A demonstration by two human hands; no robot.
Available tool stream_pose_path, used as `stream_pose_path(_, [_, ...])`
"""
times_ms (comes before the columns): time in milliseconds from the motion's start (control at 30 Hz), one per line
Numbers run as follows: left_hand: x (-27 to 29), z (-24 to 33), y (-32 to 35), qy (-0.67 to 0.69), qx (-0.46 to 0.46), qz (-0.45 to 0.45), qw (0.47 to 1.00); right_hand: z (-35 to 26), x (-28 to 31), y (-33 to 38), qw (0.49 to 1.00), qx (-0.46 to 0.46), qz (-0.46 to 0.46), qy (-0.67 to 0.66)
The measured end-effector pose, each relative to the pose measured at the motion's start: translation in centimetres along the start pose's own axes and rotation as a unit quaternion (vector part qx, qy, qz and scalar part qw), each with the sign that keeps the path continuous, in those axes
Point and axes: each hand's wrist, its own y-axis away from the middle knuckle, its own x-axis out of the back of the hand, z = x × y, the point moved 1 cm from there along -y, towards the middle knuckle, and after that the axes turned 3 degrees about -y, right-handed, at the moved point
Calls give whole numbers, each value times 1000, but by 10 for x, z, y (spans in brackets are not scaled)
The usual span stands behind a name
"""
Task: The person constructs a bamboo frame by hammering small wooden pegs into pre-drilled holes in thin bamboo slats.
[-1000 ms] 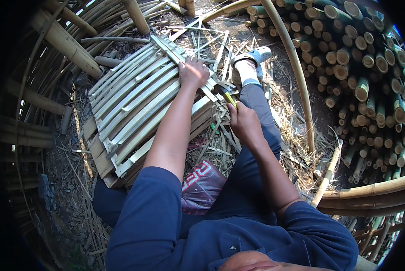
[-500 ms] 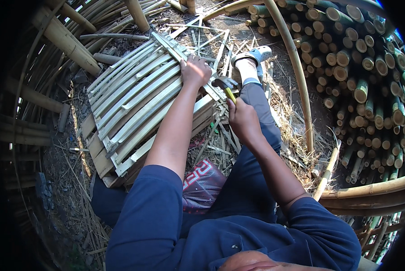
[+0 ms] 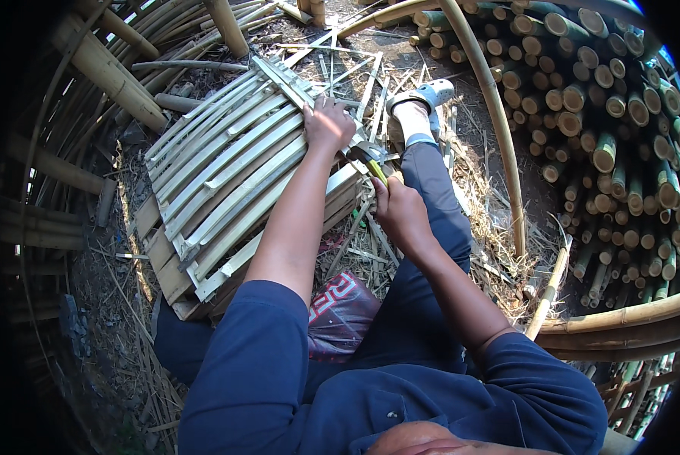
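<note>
A stack of cut green bamboo poles fills the right of the view, its ends facing the person, and a long bent bamboo pole arcs in front of it. On the ground to the left lies a panel of split bamboo slats, resting on wooden boards amid loose splinters. The left hand presses flat on the panel's far right edge, fingers spread over the slats. The right hand is closed around a yellow-handled tool, whose working end meets the panel's edge just beside the left hand; what kind of tool it is cannot be told. Because the two hands work so near each other, a slip of the tool would likely strike the left fingers, and the slats' split edges could cut or splinter the pressing palm.
</note>
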Motion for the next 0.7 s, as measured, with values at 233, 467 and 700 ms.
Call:
stream_pose_path(233, [1,11,-3,5,-14,3,1000,37,-16,-4,999,-46,-1,23])
stream_pose_path(467, [4,-1,0,-20,-8,-35,999,-13,38,-5,977,-19,149,-151])
stream_pose_path(700, [-1,-3,1,-9,-7,-13,1000,-1,29,-7,997,-19,55,-51])
